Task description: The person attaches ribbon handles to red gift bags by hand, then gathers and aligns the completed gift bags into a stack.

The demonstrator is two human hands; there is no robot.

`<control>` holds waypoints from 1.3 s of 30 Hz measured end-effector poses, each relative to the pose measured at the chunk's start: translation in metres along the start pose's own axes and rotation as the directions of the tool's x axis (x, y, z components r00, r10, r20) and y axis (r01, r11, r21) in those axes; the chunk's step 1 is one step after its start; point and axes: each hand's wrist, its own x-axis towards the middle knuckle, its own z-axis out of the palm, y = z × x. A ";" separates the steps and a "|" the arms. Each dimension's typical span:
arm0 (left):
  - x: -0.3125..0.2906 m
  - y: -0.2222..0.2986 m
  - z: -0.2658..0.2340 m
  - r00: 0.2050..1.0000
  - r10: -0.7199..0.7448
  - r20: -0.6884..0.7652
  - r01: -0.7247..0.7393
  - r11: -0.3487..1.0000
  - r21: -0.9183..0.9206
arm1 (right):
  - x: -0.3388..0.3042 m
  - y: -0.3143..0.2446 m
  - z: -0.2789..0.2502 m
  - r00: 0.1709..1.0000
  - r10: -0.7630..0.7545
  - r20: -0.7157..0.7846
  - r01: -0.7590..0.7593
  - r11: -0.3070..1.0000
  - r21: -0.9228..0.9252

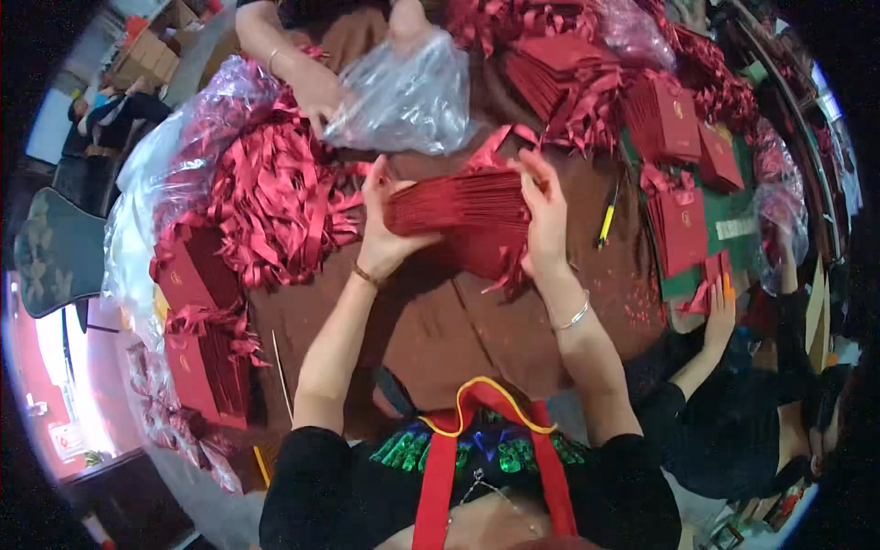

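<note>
A thick stack of dark red folded paper bags [463, 209] is held up over the brown-covered table, edges facing up. My left hand [383, 234] grips its left end, thumb along the lower side and fingers behind. At the right end my right hand [544, 209] presses in with its fingers along the side. Red ribbon [502, 147] sticks up behind the stack, and more shows at its lower edge. Close by on the left lies a large heap of red ribbons [280, 192], apart from my left hand.
Opposite, a person's hands handle a clear plastic bag [403, 96]. More stacks of red bags lie at left [206, 367] and right [676, 229], the latter on a green mat. A yellow cutter [606, 225] rests on the brown cloth [394, 321]. Another person's hand [720, 316] works at right.
</note>
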 end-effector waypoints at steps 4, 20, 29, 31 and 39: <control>0.003 0.008 0.007 0.994 -0.091 0.064 0.104 0.967 -0.231 | 0.017 0.009 -0.027 0.974 -0.122 0.190 0.173 0.945 -0.277; 0.011 0.002 0.021 0.998 -0.050 0.024 0.048 0.995 0.088 | 0.027 -0.006 -0.031 0.935 0.089 0.343 -0.084 0.996 -0.031; 0.019 0.000 0.020 0.997 -0.066 -0.046 0.072 0.987 0.141 | 0.059 -0.093 -0.041 0.651 -0.737 0.182 0.623 0.383 -0.682; 0.018 -0.001 0.018 0.995 -0.092 -0.033 0.094 0.993 0.075 | 0.032 -0.091 -0.016 0.612 -0.457 0.646 0.782 0.224 -0.582; 0.022 -0.001 0.023 0.991 -0.127 -0.029 0.127 0.992 -0.001 | 0.035 0.010 -0.045 0.983 -0.072 0.168 0.102 0.979 -0.176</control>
